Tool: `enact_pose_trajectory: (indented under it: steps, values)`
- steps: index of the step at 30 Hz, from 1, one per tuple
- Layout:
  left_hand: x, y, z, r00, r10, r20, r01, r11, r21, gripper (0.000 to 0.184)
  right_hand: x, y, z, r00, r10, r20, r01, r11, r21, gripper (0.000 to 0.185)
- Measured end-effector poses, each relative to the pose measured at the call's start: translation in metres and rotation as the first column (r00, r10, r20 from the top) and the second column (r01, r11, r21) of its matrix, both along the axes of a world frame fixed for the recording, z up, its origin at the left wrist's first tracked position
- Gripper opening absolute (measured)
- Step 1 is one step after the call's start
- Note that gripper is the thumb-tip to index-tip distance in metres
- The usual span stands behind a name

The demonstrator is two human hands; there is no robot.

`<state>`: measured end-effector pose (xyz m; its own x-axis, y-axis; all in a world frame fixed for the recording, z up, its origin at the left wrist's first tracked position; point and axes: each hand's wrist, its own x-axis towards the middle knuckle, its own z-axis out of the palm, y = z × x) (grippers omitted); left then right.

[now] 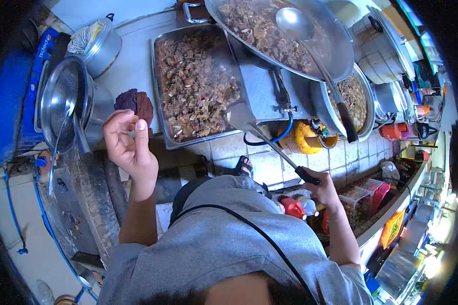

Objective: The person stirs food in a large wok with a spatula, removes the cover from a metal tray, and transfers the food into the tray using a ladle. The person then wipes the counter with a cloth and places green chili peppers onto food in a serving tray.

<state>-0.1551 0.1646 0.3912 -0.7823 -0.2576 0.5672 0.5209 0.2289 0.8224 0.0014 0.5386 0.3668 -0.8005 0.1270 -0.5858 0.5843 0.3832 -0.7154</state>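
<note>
My right hand (321, 189) is wrapped around the black handle of a long metal spatula (275, 146). Its flat blade rests at the near right corner of a rectangular metal tray (160, 96), against the food. Chopped, cooked brown meat (196, 84) with small red bits fills this tray. Raised to the tray's left, my left hand (131, 145) has loosely curled fingers, the thumb apart, and nothing in it. Just behind it lies a dark crumpled cloth (137, 104). Beyond the tray sits a wide metal pan (331, 48) of similar meat, with a ladle (295, 24) lying in it.
At left, a colander (56, 101) with a long spoon rests on a pot. A lidded pot (104, 48) stands behind. On the right are another food-filled pan (366, 109), a large pot (379, 51) and a yellow gas cylinder (303, 140) with a blue hose (285, 129).
</note>
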Motion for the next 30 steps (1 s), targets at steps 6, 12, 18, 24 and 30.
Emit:
enact_pose_trajectory:
  steps: [6,12,18,24,30]
  values:
    - [-0.003,0.006,0.002,1.000,0.006,0.015,-0.006,1.000,0.009,0.019,0.006,0.008,-0.024,0.998,-0.020,-0.058,0.015,0.996,-0.083,0.052]
    - [-0.009,0.006,0.003,1.000,0.027,0.015,-0.027,0.999,0.021,0.019,-0.008,-0.019,0.003,0.858,0.478,-0.188,-0.194,0.641,0.742,0.051]
    - [-0.004,-0.015,0.004,0.985,0.166,0.044,-0.167,0.986,0.025,0.020,-0.014,-0.026,0.000,0.931,0.150,-0.334,-0.062,0.964,0.260,0.047]
    - [-0.001,-0.031,0.007,0.963,0.261,0.073,-0.265,0.963,0.056,0.020,-0.032,-0.041,0.019,0.966,-0.183,-0.183,0.090,0.901,-0.424,0.045]
    - [-0.003,-0.026,0.013,0.958,0.287,0.019,-0.287,0.953,0.094,0.019,-0.052,-0.047,0.098,0.925,-0.313,-0.215,0.139,0.806,-0.575,0.045]
